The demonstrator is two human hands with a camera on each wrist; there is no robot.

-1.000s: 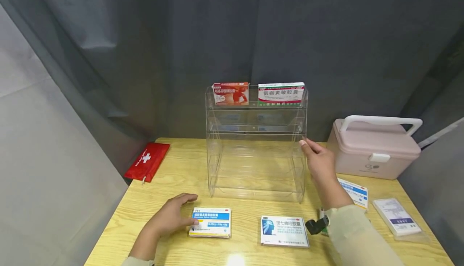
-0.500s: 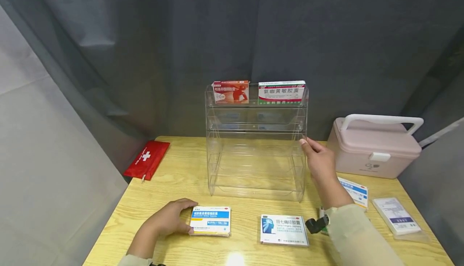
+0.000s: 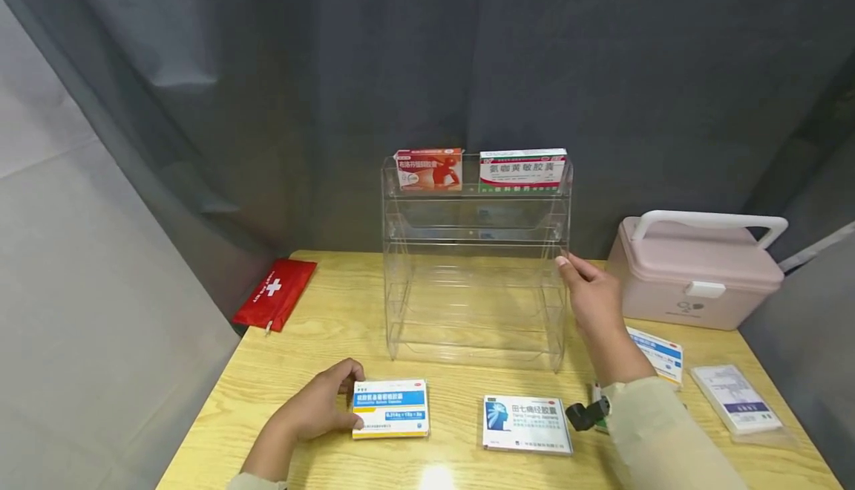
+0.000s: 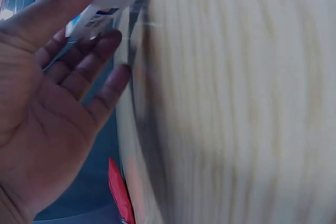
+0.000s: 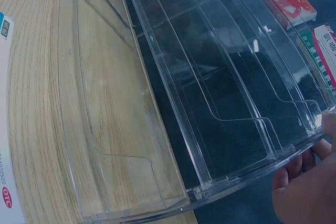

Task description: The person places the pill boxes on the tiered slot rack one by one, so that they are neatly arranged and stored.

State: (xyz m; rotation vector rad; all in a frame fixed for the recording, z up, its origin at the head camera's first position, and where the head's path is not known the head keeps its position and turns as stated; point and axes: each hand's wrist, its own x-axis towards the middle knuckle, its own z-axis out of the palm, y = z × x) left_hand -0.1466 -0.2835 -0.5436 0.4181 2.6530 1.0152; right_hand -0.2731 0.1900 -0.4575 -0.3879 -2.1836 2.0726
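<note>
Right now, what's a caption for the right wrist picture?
Right hand gripping clear rack, red box and green-edged box aboard.

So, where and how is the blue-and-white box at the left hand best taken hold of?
Probably by its short left end, coming from the left: the blue-and-white box has its printed face up and that end toward the left hand, so the fingers could span it. The clear rack stands beyond, likely making the far side awkward.
</note>
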